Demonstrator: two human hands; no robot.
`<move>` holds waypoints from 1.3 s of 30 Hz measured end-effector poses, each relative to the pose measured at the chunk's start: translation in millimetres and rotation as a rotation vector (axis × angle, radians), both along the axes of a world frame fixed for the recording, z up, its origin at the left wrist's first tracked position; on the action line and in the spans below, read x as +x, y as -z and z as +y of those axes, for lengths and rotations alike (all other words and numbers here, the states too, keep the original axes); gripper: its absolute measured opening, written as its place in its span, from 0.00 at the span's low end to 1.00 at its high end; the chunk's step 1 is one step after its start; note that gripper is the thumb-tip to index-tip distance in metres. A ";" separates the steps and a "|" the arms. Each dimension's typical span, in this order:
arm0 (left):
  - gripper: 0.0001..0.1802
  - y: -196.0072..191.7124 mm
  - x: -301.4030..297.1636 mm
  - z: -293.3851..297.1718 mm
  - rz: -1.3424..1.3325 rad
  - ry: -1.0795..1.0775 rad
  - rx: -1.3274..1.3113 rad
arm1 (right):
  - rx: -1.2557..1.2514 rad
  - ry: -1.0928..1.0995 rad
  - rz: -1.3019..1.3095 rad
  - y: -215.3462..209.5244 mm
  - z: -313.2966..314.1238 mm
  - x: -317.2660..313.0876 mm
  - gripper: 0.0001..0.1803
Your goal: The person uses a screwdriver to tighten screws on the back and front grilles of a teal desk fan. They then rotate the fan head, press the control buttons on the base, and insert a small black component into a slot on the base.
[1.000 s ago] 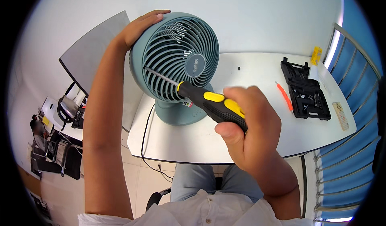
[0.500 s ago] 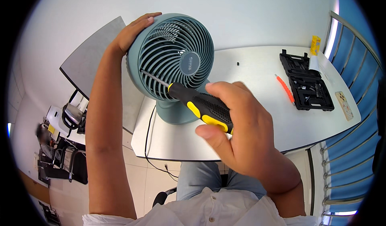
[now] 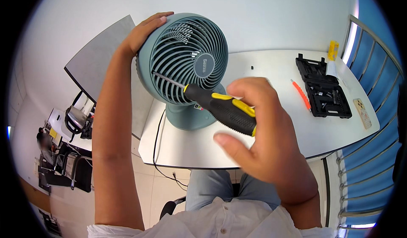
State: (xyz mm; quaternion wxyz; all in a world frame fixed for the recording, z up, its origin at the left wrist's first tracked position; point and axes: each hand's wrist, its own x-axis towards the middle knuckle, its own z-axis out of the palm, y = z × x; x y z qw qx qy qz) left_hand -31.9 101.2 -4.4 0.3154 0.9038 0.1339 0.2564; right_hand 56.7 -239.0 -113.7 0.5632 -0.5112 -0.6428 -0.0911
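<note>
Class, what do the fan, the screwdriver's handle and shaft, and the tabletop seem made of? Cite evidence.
Fan: probably satin grey-green plastic; smooth, evenly moulded curved slats.
Handle: likely matte black plastic or rubber with yellow inserts; textured grip.
Shaft: probably polished metal; slim, straight, greyish shine.
Tabletop: perhaps white laminate, low gloss, judging by its even face and dark edge; the core is hidden.

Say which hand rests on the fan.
The left hand, on the upper left of the green fan; the right hand is at the black-and-yellow screwdriver.

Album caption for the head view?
Left hand on a green desk fan, right hand at a screwdriver, its tip at the grille.
</note>
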 end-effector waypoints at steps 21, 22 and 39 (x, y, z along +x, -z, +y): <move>0.32 -1.5 0.0 -6.5 0.018 0.022 0.014 | 0.096 0.137 -0.178 2.8 4.6 1.6 0.24; 0.32 -1.8 0.8 -8.0 0.021 0.021 0.015 | 0.076 0.170 -0.160 3.3 6.7 3.9 0.24; 0.31 2.5 0.7 -11.0 -0.035 -0.043 0.065 | 0.015 0.029 -0.028 -6.1 3.1 0.8 0.21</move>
